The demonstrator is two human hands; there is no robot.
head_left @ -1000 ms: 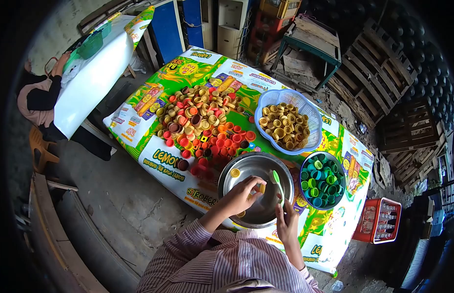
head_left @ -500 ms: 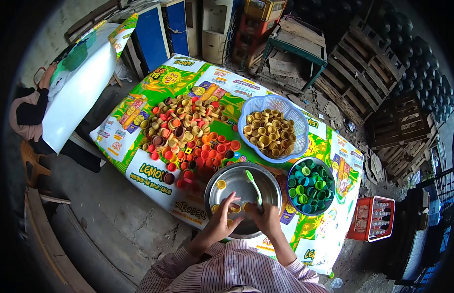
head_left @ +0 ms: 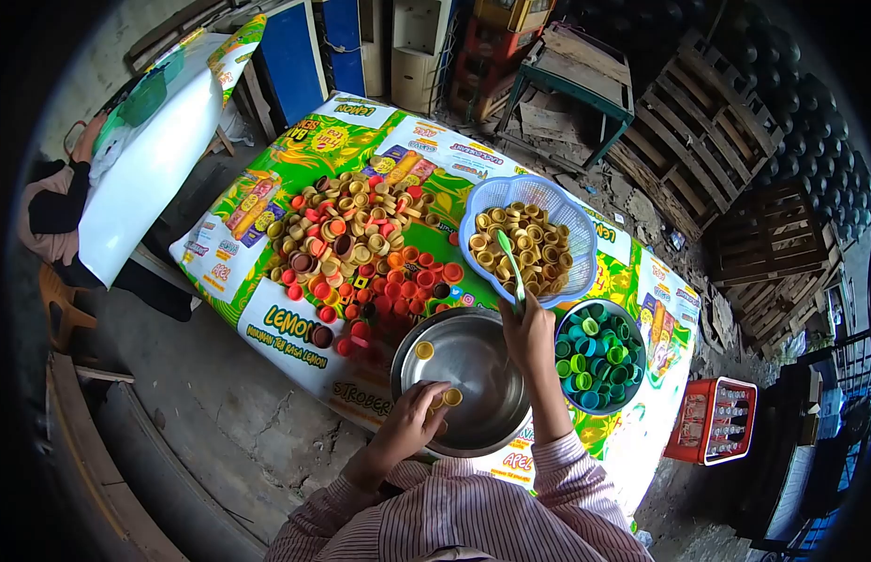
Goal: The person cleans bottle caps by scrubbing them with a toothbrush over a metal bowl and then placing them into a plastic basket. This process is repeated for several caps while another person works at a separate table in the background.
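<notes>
As the right hand [head_left: 531, 330] grips, the toothbrush [head_left: 514, 269] points forward-left.

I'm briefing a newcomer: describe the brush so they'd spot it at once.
On the brightly printed tablecloth, find the blue basket of yellowish caps beyond the steel bowl. The brush shows against those caps, held in the right hand. It is the one long, slim thing there, bright green at its top end, among small round caps.

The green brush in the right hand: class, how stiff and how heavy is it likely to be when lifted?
The green brush is probably stiff, since it juts nearly straight out of the right hand gripping one end. It is likely light, as it looks slim.
</notes>
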